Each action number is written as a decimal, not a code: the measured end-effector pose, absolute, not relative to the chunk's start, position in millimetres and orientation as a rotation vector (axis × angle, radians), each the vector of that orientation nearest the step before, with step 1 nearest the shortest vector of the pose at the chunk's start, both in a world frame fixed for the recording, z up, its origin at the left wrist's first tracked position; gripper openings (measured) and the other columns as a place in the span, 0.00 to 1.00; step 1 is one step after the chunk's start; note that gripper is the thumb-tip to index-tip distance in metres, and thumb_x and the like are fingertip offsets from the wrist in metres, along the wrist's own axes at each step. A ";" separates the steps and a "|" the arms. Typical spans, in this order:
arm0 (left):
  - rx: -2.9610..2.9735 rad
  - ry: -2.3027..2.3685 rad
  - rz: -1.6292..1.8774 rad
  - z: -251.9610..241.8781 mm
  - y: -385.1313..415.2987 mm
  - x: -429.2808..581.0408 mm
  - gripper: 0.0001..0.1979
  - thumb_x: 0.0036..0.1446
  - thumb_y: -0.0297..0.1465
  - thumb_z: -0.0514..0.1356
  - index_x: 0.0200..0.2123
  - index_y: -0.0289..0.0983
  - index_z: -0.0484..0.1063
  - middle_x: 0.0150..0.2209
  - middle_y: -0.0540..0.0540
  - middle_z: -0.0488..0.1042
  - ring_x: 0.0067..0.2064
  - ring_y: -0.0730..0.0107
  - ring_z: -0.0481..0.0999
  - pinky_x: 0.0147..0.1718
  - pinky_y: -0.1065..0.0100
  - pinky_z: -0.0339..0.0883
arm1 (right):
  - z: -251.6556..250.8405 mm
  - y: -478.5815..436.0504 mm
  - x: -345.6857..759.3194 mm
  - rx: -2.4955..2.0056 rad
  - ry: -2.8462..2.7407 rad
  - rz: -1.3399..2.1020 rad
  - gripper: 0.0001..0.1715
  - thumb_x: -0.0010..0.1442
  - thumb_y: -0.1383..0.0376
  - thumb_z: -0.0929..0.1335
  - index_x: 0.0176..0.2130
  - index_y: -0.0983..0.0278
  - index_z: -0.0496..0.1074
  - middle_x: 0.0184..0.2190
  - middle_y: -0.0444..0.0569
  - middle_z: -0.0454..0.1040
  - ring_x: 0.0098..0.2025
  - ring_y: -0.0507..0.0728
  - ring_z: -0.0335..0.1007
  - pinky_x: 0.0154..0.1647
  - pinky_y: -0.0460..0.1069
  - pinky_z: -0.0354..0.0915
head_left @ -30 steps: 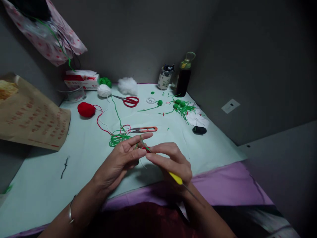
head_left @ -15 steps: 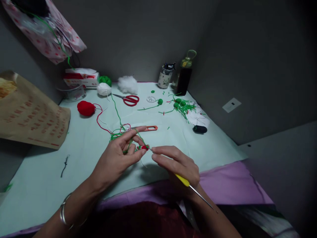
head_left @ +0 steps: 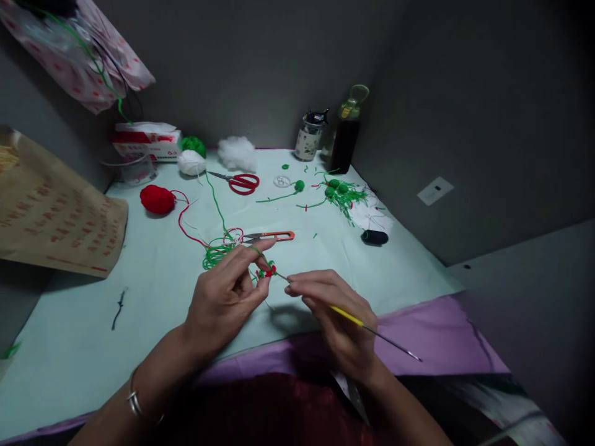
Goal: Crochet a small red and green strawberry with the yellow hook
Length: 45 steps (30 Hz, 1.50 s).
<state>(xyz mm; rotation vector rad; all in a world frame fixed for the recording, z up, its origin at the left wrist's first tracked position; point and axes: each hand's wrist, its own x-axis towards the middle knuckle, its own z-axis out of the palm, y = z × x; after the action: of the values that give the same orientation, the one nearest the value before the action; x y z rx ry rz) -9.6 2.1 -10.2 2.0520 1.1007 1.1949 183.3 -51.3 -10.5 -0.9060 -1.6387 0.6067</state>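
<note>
My left hand [head_left: 227, 294] pinches a small red and green crochet piece [head_left: 266, 271], with green yarn [head_left: 218, 253] running over its forefinger to a loose pile on the table. My right hand [head_left: 334, 310] grips a crochet hook with a yellow handle [head_left: 346, 316]; the hook's metal tip meets the small piece. Both hands hover just above the pale green table cover [head_left: 153, 291] near its front edge.
Orange thread snips [head_left: 272, 235] lie just beyond my hands. Farther back are red scissors [head_left: 239, 182], a red yarn ball [head_left: 157, 199], white and green yarn balls, white stuffing [head_left: 237, 153], green crochet bits [head_left: 341, 195], a jar and a dark bottle [head_left: 344, 142]. A brown paper bag [head_left: 56, 223] lies at left.
My right hand has rolled so the hook's metal tail points out to the right, and has drawn slightly back from my left hand. The left forefinger has curled in over the yarn.
</note>
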 end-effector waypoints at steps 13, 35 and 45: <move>1.269 0.961 0.915 4.9 -2.8 1.1 0.26 0.61 0.31 0.65 0.62 0.43 0.70 0.40 0.50 0.70 0.37 0.71 0.80 0.25 0.75 0.66 | -11.5 -51.4 180.5 -0.956 -1.340 0.808 0.15 0.69 0.70 0.67 0.46 0.56 0.81 0.39 0.46 0.81 0.38 0.54 0.79 0.40 0.52 0.77; 1.347 1.049 0.961 0.5 -3.4 4.0 0.25 0.58 0.29 0.65 0.60 0.41 0.73 0.35 0.52 0.72 0.32 0.73 0.75 0.37 0.67 0.71 | -17.3 -48.5 178.8 -0.965 -1.127 0.945 0.09 0.67 0.66 0.69 0.42 0.59 0.83 0.35 0.47 0.81 0.33 0.53 0.80 0.38 0.51 0.77; 1.384 1.064 0.938 -0.6 -4.4 2.3 0.23 0.57 0.30 0.65 0.57 0.41 0.75 0.35 0.51 0.73 0.31 0.72 0.75 0.36 0.66 0.71 | -17.1 -45.1 183.9 -0.969 -1.019 1.108 0.08 0.66 0.64 0.70 0.41 0.59 0.83 0.31 0.47 0.84 0.31 0.53 0.80 0.37 0.50 0.78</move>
<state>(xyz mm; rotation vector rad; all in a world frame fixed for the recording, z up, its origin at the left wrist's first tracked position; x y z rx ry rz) 2.3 -4.4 -0.6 1.3840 1.0641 0.9376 183.9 -45.1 -17.1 -0.9689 -1.0189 1.1075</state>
